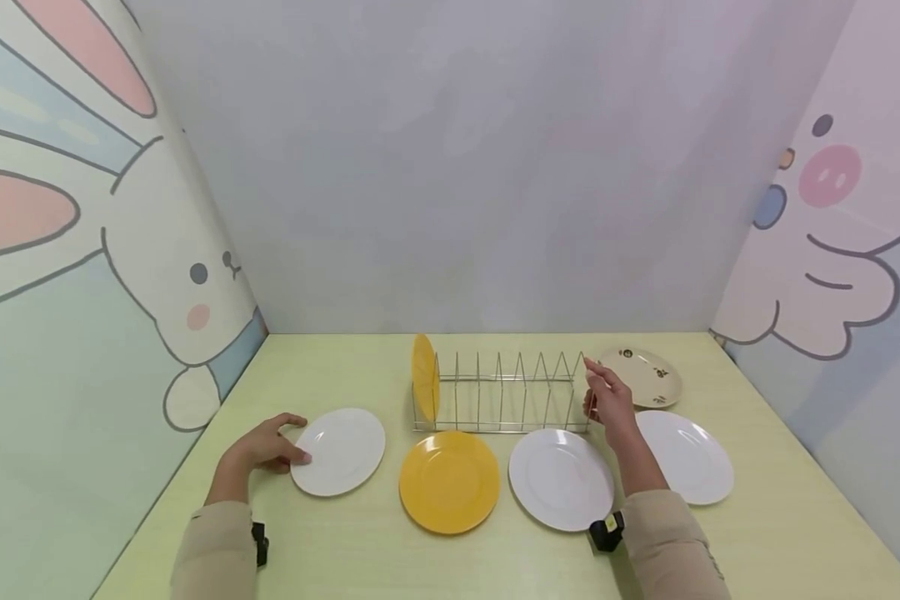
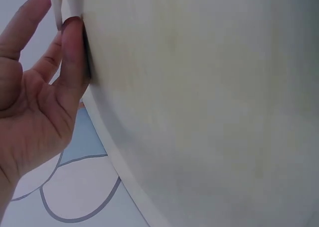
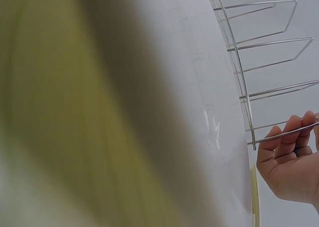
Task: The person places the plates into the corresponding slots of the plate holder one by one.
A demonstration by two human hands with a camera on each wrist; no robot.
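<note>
At the left, a small white plate (image 1: 341, 452) lies on the table, and my left hand (image 1: 270, 444) pinches its left rim. The thumb shows at the rim; the left wrist view has the fingers (image 2: 72, 50) at the plate's edge, partly hidden by it. A wire dish rack (image 1: 501, 427) stands in the middle, with a yellow plate (image 1: 424, 379) upright in its left end slot. My right hand (image 1: 610, 400) holds the rack's right end wire. In the right wrist view its fingertips (image 3: 294, 125) curl about that wire.
In front of the rack lie a yellow plate (image 1: 449, 483) and a white plate (image 1: 561, 481). To the right are another white plate (image 1: 686, 458) and a cream patterned plate (image 1: 645, 377). A grey wall (image 1: 480, 167) stands behind the table, with cartoon-printed walls on both sides.
</note>
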